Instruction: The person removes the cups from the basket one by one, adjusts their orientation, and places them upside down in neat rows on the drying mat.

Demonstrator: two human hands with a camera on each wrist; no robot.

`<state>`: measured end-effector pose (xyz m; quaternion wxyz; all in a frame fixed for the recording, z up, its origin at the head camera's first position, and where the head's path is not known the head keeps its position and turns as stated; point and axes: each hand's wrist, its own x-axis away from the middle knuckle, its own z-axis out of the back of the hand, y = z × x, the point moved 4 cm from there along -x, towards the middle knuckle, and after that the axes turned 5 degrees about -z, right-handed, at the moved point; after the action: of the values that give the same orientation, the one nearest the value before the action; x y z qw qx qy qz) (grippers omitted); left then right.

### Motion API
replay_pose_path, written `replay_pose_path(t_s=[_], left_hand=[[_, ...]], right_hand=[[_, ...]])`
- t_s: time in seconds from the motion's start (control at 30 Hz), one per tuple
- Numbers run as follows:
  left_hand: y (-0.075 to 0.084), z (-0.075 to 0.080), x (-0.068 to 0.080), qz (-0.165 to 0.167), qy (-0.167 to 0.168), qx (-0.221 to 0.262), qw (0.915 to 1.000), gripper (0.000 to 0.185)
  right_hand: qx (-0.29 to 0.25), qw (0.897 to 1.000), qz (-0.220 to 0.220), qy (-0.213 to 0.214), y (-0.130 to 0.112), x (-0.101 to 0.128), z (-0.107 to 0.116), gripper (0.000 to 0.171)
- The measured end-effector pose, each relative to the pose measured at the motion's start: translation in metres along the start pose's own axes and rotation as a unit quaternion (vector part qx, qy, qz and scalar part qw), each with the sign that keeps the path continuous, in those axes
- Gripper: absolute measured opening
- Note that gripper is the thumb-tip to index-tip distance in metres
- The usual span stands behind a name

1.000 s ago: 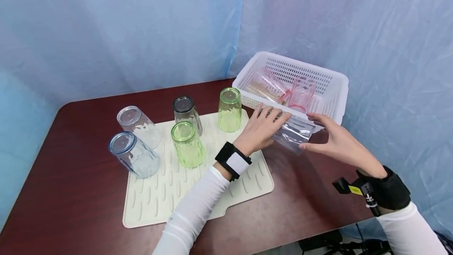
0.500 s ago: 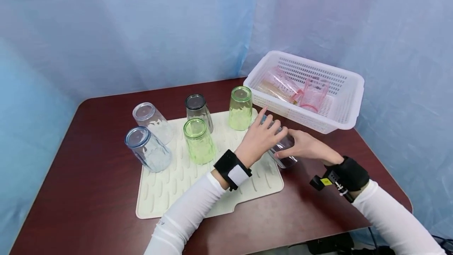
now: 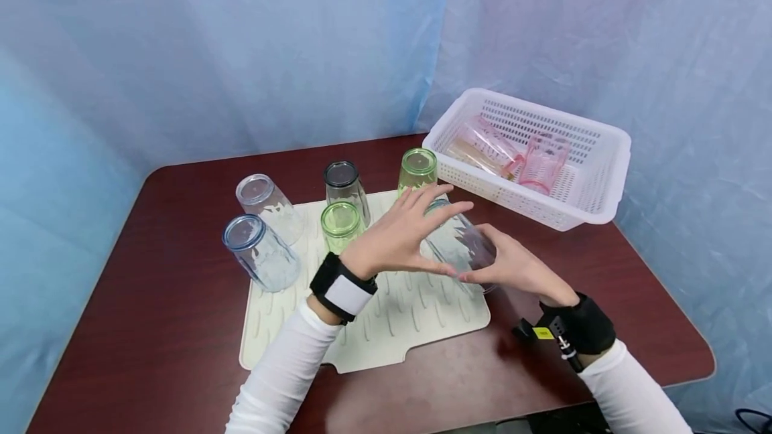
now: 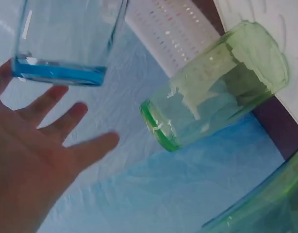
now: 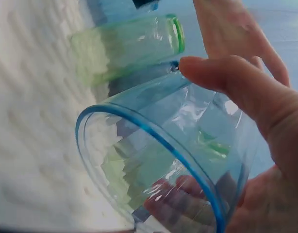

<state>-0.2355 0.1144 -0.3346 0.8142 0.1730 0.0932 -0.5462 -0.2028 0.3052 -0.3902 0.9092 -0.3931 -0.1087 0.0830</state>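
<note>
Between the two hands, the blue-rimmed tumbler (image 3: 458, 246) had come down from beside the basket (image 3: 594, 196) onto the drying mat (image 3: 386, 333), right hand (image 3: 515, 266) grasping it tilted, left hand (image 3: 395, 236) released, fingers spread.

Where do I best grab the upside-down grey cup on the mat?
Grip the grey cup round its upper wall, coming from above. It stands mouth-down with its narrow base up, and green cups stand close in front and to its right, so side access looks tight.
</note>
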Motion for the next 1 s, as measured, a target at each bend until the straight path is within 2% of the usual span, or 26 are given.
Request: replay_pose_path(t_s=[0.1, 0.2, 0.3, 0.47, 0.6, 0.7, 0.83, 1.0], left_hand=[[-0.003, 0.004, 0.001, 0.004, 0.008, 0.058, 0.9983, 0.08], [-0.003, 0.004, 0.001, -0.004, 0.02, 0.07, 0.9973, 0.062], [-0.002, 0.004, 0.001, -0.028, 0.046, 0.061, 0.9967, 0.047], [-0.001, 0.01, 0.001, -0.047, 0.073, 0.022, 0.9959, 0.038], [0.0, 0.014, -0.005, -0.044, 0.077, -0.022, 0.9958, 0.037], [-0.001, 0.013, -0.01, -0.032, 0.073, -0.062, 0.9948, 0.038], [-0.005, 0.008, -0.017, -0.014, 0.059, -0.11, 0.992, 0.037], [-0.013, -0.003, -0.025, 0.004, 0.039, -0.145, 0.9886, 0.037]], right_hand=[[-0.045, 0.999, 0.013, -0.003, -0.004, 0.001, -0.012, 0.084], [-0.098, 0.995, 0.018, -0.013, -0.007, 0.001, -0.024, 0.082], [-0.139, 0.99, 0.022, -0.02, -0.01, 0.0, -0.033, 0.082], [-0.172, 0.985, 0.029, -0.017, -0.011, -0.004, -0.042, 0.09], [-0.199, 0.979, 0.028, 0.021, -0.006, 0.004, -0.033, 0.093], [-0.21, 0.975, 0.028, 0.065, 0.001, 0.017, -0.025, 0.091], [-0.189, 0.974, 0.033, 0.122, 0.004, 0.042, -0.019, 0.087], [-0.178, 0.97, 0.042, 0.158, 0.002, 0.068, -0.015, 0.086]])
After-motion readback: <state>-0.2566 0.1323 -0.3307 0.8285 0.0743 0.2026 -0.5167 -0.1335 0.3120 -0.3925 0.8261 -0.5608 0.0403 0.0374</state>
